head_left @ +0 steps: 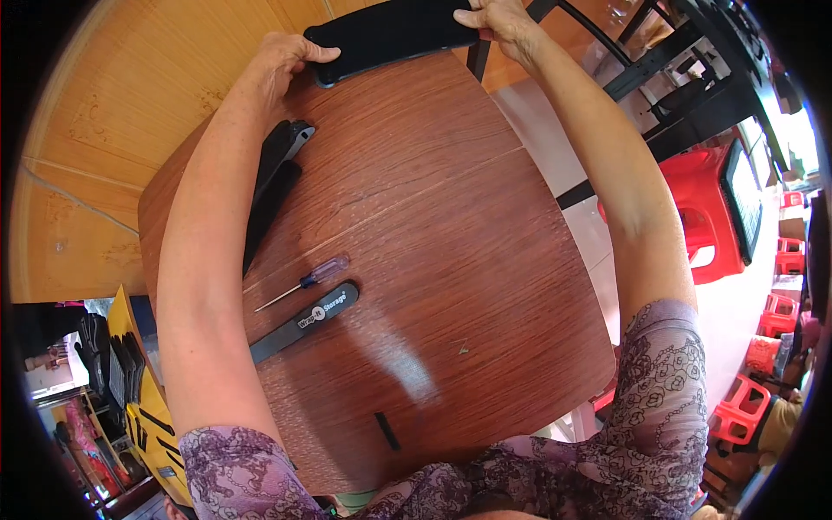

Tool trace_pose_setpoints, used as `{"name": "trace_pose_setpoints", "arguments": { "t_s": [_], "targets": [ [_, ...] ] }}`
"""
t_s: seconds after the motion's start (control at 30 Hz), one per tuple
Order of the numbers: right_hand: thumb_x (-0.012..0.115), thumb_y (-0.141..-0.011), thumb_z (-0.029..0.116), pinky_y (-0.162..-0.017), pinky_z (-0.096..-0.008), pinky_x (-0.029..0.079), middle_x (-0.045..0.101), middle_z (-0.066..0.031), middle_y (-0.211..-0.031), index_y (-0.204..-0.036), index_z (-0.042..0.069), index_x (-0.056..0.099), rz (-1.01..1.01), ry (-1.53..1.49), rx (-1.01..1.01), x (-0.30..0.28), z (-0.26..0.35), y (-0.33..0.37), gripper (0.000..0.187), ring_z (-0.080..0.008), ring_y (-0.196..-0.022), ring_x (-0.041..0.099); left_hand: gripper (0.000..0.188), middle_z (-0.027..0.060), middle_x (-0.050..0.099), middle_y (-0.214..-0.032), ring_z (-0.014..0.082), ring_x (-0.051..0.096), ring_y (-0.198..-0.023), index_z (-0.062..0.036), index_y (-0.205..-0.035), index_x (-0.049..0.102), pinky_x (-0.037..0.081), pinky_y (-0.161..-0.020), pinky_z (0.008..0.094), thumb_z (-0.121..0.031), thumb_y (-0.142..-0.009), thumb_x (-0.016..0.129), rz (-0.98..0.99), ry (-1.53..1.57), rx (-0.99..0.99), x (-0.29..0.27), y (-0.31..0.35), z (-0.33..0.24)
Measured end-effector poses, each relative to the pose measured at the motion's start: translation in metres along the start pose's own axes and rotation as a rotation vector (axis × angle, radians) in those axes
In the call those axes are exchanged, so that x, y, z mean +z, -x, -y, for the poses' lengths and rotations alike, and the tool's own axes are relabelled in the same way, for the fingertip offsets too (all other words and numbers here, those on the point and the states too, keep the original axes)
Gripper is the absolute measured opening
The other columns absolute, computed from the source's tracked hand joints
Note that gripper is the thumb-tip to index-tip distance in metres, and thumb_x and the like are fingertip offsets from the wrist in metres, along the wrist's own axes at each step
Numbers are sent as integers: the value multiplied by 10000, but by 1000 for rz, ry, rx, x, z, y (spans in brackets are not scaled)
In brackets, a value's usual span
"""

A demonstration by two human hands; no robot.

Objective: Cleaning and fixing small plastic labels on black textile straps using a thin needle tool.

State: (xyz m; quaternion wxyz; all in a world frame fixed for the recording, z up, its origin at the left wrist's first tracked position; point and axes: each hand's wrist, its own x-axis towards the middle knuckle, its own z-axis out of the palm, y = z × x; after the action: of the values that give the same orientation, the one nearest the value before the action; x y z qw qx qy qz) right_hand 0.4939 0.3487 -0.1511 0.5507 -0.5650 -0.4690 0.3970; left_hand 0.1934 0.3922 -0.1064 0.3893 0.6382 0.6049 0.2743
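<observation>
At the far edge of the table, both my hands hold a flat black padded piece (399,30) with rounded corners and a bluish-grey rim. My left hand (290,61) grips its left end, thumb on top. Around its right end my right hand (505,24) is closed, also with the thumb on top; its other fingers are mostly hidden. Beside my left forearm lie black strap-like pieces (276,173), one with a grey end. A screwdriver (325,269) with a clear purple handle rests nearer me, above a dark grey strap (295,334) with white print.
The brown wooden table (459,217) has a pale worn patch. A short black strip (387,431) lies near its front edge. Yellow wooden panelling (95,130) stands at the left. Red plastic stools (702,208) and a black metal frame (667,78) are at the right.
</observation>
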Motion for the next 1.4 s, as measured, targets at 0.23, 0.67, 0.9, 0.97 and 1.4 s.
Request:
{"name": "trace_pose_setpoints", "arguments": {
  "t_s": [0.23,0.67,0.9,0.97,1.4],
  "targets": [
    [708,-705,-21,-700,-248,462,605,-18,-784,-867,22,655,-14,-53,-231,33,16,44,177,-123,-727,556,471,115,632,-876,231,566,-816,42,-973,600,448,-755,342,10,-551,809,158,343,219,-32,-11,34],
    [656,-725,-67,-821,-284,460,641,-69,-959,-1115,13,592,-9,311,-273,74,15,79,403,-175,-888,578,497,103,622,-992,232,571,-950,15,-1094,544,424,-906,321,120,-625,669,161,433,298,-37,37,55],
    [675,-706,46,-853,-357,443,650,-185,-994,-1091,-1,589,-66,372,-333,75,5,68,397,-306,-946,601,426,78,623,-964,211,574,-915,-22,-1095,563,434,-870,314,49,-689,674,141,376,393,-32,38,60],
    [678,-705,51,-845,-360,445,653,-186,-977,-1076,-2,596,-45,337,-332,79,8,68,383,-307,-939,604,383,75,625,-941,194,574,-897,-19,-1069,579,450,-816,304,22,-702,680,162,344,340,-42,38,61],
    [603,-760,72,-621,-395,462,623,-145,-773,-770,-9,615,-156,665,132,127,63,67,82,-273,-746,617,289,140,570,-585,230,572,-452,72,-840,590,397,-361,315,-186,-778,704,159,-233,-37,-71,31,34]
  ]
}}
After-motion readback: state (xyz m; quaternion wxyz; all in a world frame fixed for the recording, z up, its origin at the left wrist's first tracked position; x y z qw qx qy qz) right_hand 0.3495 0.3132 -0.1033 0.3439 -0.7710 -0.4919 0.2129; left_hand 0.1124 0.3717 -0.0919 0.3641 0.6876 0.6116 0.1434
